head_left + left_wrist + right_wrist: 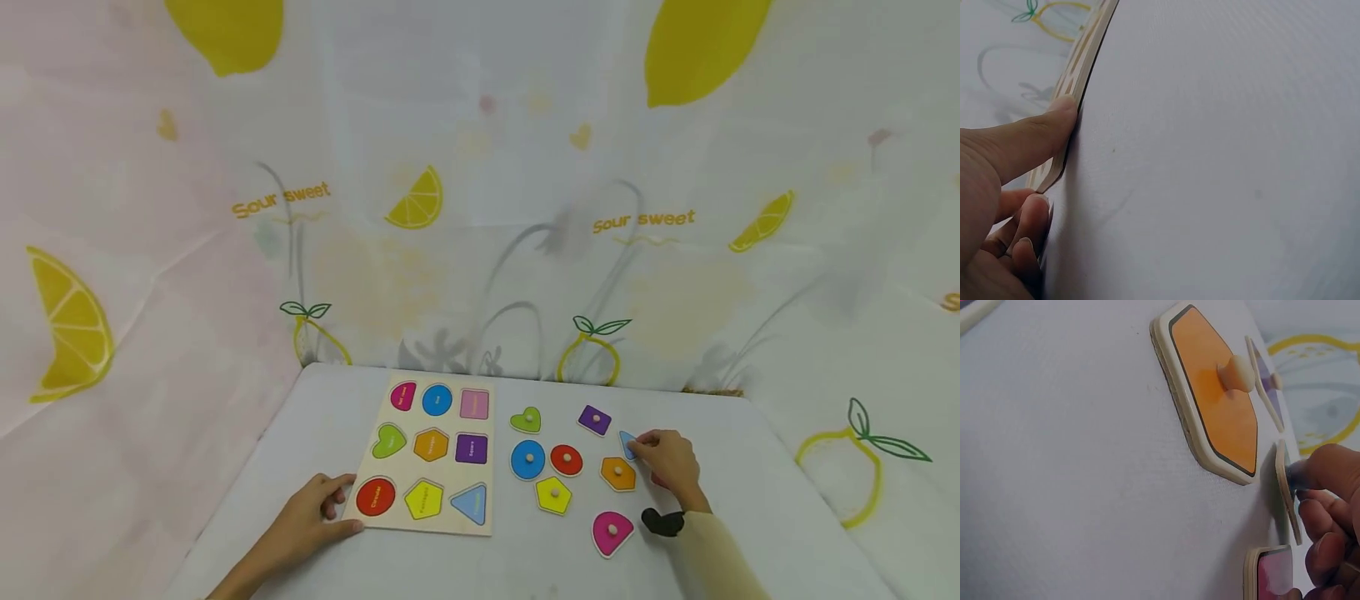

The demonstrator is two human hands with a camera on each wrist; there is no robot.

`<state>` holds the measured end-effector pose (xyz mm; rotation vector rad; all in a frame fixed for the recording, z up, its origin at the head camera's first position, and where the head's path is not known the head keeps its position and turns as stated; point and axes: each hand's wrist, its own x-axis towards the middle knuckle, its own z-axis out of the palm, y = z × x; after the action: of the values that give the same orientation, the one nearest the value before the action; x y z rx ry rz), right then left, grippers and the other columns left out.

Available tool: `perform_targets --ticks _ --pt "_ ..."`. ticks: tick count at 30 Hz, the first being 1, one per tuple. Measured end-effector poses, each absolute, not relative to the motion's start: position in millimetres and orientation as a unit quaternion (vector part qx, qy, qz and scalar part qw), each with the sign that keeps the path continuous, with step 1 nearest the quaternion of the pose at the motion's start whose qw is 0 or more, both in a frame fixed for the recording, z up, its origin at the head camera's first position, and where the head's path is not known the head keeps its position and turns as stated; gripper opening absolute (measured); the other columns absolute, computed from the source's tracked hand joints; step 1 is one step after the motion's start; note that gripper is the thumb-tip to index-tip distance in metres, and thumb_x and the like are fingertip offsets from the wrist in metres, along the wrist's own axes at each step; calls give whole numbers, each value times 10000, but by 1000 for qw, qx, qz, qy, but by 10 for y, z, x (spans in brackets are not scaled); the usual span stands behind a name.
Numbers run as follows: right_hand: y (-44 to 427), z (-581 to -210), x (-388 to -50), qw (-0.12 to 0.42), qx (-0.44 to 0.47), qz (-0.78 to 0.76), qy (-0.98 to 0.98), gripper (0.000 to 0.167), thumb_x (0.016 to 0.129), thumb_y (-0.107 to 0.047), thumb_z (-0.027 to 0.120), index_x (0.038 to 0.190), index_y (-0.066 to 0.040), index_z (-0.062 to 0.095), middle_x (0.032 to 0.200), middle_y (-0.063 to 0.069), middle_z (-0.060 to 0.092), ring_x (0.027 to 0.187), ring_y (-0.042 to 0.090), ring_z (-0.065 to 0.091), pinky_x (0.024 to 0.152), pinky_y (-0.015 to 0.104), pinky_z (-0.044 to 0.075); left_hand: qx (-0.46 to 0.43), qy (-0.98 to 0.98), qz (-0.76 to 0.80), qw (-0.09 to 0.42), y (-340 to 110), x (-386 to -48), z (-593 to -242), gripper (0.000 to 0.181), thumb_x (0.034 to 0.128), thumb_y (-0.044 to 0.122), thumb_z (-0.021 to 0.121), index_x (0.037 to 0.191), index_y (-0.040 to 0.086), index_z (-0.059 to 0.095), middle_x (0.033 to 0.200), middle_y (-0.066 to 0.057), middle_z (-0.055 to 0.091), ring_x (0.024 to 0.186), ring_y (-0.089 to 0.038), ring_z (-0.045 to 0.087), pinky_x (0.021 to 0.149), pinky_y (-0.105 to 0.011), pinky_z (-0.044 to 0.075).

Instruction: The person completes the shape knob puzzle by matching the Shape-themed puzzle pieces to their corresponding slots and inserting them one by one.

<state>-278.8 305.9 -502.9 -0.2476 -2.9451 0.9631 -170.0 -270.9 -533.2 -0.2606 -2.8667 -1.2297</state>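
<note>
A wooden shape puzzle board (438, 529) lies on the white table with printed shapes in several colours. My left hand (307, 517) grips its near left corner, the thumb (1054, 128) against one edge and curled fingers at the other. My right hand (669, 461) pinches the knob of a light blue triangle piece (626, 442). In the right wrist view this triangle piece (1286, 490) stands tilted, seen nearly edge-on. Beside it lie an orange hexagon piece (1216, 394) and a pink piece (1274, 572), the latter mostly hidden by the hand in the head view.
Other knobbed pieces lie right of the board: a green heart (526, 420), purple square (594, 420), blue circle (527, 460), red circle (566, 460), yellow pentagon (553, 496) and magenta half circle (612, 534). A lemon-print cloth (480, 275) hangs behind the table.
</note>
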Motion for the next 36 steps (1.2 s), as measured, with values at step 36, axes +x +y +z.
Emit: perform_targets --ticks 36 --pt "2384 -4943 -2533 76 73 322 -941 96 894 -176 810 932 -105 758 723 -50 524 679 129 487 537 224 414 -81 -915 -395 -10 -2736 -1756 -5340 734 745 300 928 1350 8 633 929 10 506 780 -65 473 678 -229 423"
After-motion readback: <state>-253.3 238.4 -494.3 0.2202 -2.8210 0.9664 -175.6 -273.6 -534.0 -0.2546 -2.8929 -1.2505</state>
